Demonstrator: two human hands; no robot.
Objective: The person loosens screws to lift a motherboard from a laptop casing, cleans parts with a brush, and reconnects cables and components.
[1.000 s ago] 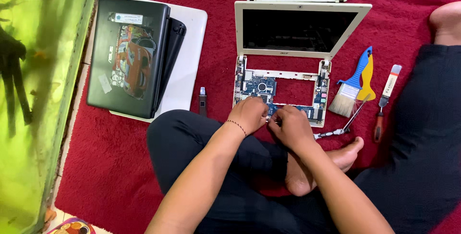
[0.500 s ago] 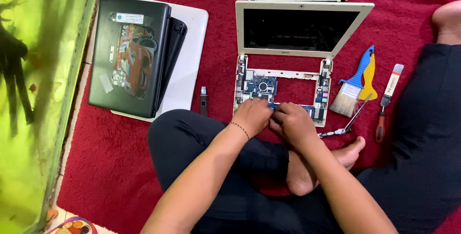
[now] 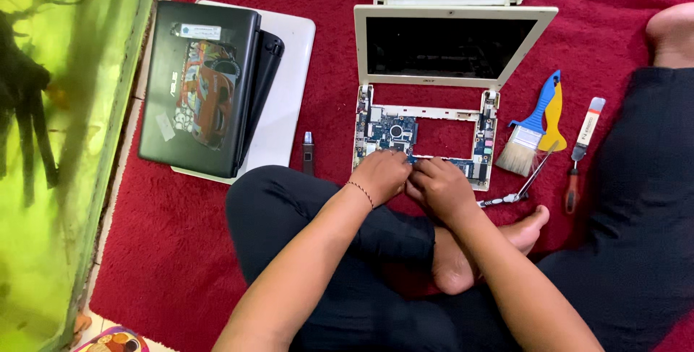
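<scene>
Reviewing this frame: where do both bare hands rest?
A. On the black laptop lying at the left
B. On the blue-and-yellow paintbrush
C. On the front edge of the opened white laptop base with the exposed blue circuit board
C: the left hand and right hand meet at the front edge of the opened white laptop base, over its blue circuit board.

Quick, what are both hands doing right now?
Left hand: fingers curled on the circuit board; grip cannot be told.
Right hand: the same.
</scene>
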